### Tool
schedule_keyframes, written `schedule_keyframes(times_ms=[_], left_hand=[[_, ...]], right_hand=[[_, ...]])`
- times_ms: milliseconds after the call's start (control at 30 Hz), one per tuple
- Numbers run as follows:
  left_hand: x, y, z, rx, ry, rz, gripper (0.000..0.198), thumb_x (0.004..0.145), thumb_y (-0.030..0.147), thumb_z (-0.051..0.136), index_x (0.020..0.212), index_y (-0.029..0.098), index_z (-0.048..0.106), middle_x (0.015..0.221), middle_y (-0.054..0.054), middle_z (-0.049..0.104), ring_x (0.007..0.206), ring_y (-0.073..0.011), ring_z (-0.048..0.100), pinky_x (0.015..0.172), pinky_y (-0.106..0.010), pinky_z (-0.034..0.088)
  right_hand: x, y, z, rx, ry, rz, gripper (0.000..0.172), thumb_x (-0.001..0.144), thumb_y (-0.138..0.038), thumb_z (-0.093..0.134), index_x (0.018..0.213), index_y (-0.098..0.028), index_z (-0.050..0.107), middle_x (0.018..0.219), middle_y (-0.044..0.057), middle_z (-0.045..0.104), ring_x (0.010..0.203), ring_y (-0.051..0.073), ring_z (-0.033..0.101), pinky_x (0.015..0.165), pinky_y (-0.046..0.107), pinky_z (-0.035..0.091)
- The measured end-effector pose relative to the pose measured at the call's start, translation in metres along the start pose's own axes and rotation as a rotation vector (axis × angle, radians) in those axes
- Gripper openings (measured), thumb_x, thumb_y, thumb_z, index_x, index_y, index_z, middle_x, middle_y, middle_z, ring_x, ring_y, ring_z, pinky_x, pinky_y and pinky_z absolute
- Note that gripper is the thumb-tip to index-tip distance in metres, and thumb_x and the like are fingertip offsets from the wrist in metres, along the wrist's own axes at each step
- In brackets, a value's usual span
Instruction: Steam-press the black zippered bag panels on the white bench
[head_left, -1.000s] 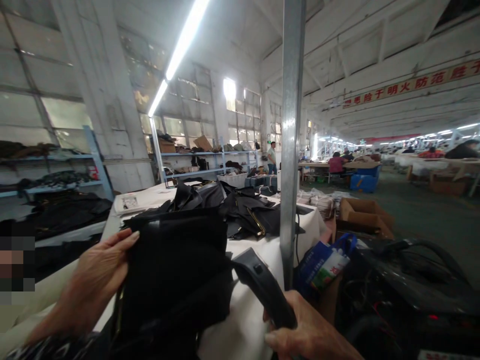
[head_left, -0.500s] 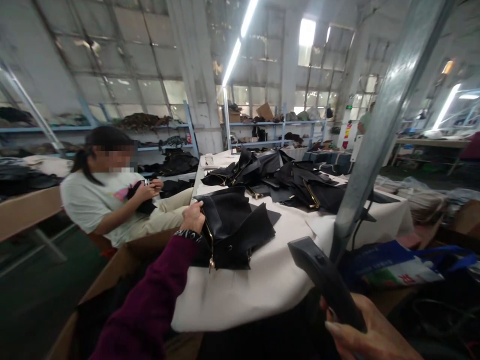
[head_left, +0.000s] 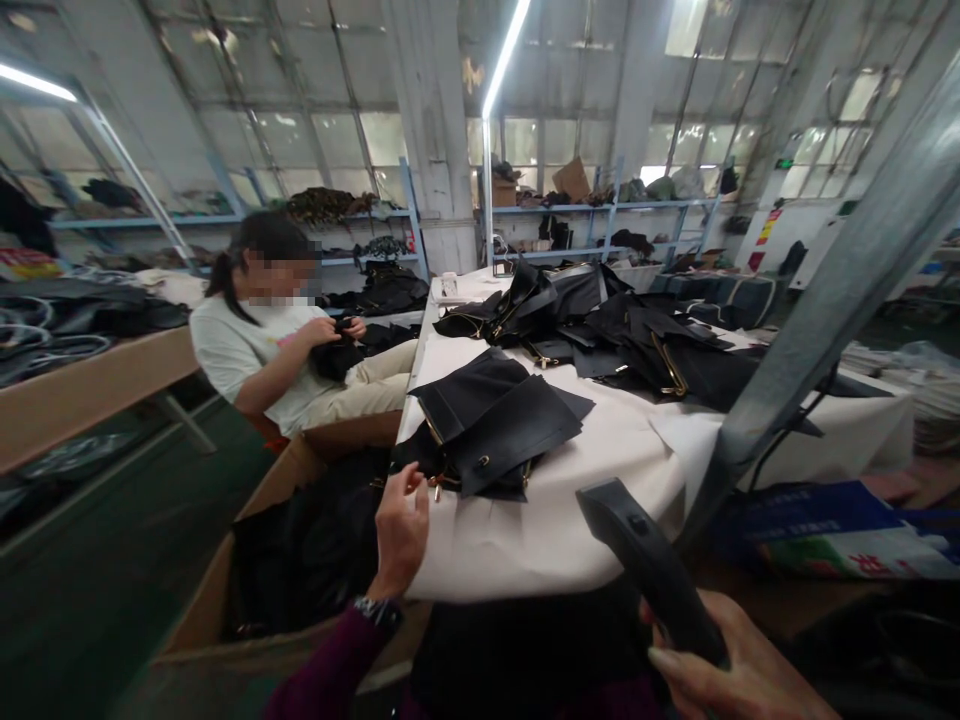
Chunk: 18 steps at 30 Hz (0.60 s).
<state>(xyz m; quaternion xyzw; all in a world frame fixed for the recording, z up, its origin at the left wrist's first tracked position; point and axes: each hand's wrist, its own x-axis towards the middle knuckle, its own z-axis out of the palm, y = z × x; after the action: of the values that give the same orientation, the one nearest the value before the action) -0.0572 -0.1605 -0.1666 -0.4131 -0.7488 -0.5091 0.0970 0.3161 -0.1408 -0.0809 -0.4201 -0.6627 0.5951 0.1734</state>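
Note:
My left hand (head_left: 403,530) is just off the near left corner of the table, fingers loosely curled and apart, with nothing visible in them. Beside its fingertips lies a small stack of black leather-like bag pieces (head_left: 517,430) with a gold zipper and a zipper pull (head_left: 438,490). At the lower right, my right hand (head_left: 739,660) is wrapped around the handle of a black handheld tool (head_left: 637,540) shaped like a hair clipper. Its wide, slanted head points up and left over the table's near edge, apart from the pieces.
A larger pile of black pieces with gold zippers (head_left: 615,325) covers the far part of the white-covered table (head_left: 495,555). An open cardboard box (head_left: 202,590) of black material stands left. A slanted metal post (head_left: 832,270) rises right. A seated person (head_left: 270,350) handles black material.
My left hand has let go of the black bag pieces and drawn back toward me. The pieces now lie flatter on the table. The view has shifted; my right hand still grips the tool.

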Motion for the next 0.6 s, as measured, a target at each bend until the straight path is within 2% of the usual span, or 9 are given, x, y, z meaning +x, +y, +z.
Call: schedule_keyframes(times_ms=[100,167,233,333,400,500,600], left_hand=[[-0.026,-0.002,0.002,0.114,-0.112,0.358,0.035,0.085,0.022,0.055,0.119,0.011,0.06,0.115,-0.017,0.062,0.114,-0.0289,0.054,0.1,-0.044,0.042],[-0.023,-0.001,0.01,0.237,-0.161,0.608,0.04,0.086,0.015,0.054,0.125,0.013,0.057,0.124,-0.02,0.056,0.122,-0.0318,0.047,0.102,-0.049,0.039],[-0.01,0.003,0.018,0.26,-0.212,0.7,0.041,0.087,0.011,0.05,0.127,0.015,0.057,0.129,-0.02,0.054,0.125,-0.0339,0.044,0.101,-0.053,0.037],[0.016,0.012,0.027,0.003,-0.431,0.574,0.037,0.087,0.009,0.048,0.119,0.018,0.064,0.121,-0.017,0.061,0.119,-0.0328,0.049,0.1,-0.053,0.035],[0.032,0.02,0.027,-0.167,-0.551,0.447,0.031,0.086,0.014,0.05,0.111,0.018,0.069,0.108,-0.013,0.067,0.106,-0.0288,0.057,0.095,-0.047,0.041],[0.057,0.031,0.021,-0.257,-0.582,0.316,0.022,0.085,0.024,0.055,0.096,0.018,0.073,0.091,-0.008,0.069,0.084,-0.0208,0.062,0.079,-0.033,0.046],[0.081,0.041,0.012,-0.352,-0.599,0.163,0.021,0.083,0.033,0.06,0.078,0.018,0.074,0.071,-0.001,0.066,0.066,-0.0149,0.058,0.063,-0.025,0.043]], right_hand=[[0.008,0.003,0.002,-0.034,-0.034,-0.011,0.049,0.072,-0.057,0.067,0.095,-0.015,0.058,0.056,-0.003,0.054,0.044,0.013,0.05,0.045,0.024,0.041],[0.015,0.005,0.004,-0.041,-0.093,-0.011,0.049,0.073,-0.057,0.065,0.096,-0.014,0.057,0.057,-0.003,0.055,0.044,0.012,0.05,0.044,0.023,0.04],[0.021,0.007,0.008,-0.043,-0.122,-0.013,0.05,0.074,-0.057,0.065,0.098,-0.013,0.055,0.057,-0.003,0.055,0.045,0.012,0.05,0.044,0.022,0.038],[0.029,0.006,0.014,-0.029,-0.143,-0.03,0.05,0.073,-0.057,0.064,0.095,-0.013,0.054,0.055,-0.005,0.052,0.045,0.01,0.048,0.045,0.021,0.035],[0.033,0.001,0.017,-0.034,-0.186,-0.032,0.047,0.074,-0.056,0.063,0.092,-0.014,0.054,0.054,-0.005,0.051,0.044,0.01,0.046,0.045,0.021,0.033],[0.036,-0.01,0.016,-0.099,-0.193,-0.039,0.039,0.073,-0.05,0.062,0.088,-0.014,0.056,0.057,-0.004,0.052,0.049,0.011,0.047,0.048,0.022,0.035],[0.038,-0.024,0.012,-0.181,-0.124,-0.039,0.038,0.067,-0.048,0.064,0.082,-0.014,0.06,0.069,0.002,0.057,0.063,0.017,0.052,0.056,0.026,0.04]])
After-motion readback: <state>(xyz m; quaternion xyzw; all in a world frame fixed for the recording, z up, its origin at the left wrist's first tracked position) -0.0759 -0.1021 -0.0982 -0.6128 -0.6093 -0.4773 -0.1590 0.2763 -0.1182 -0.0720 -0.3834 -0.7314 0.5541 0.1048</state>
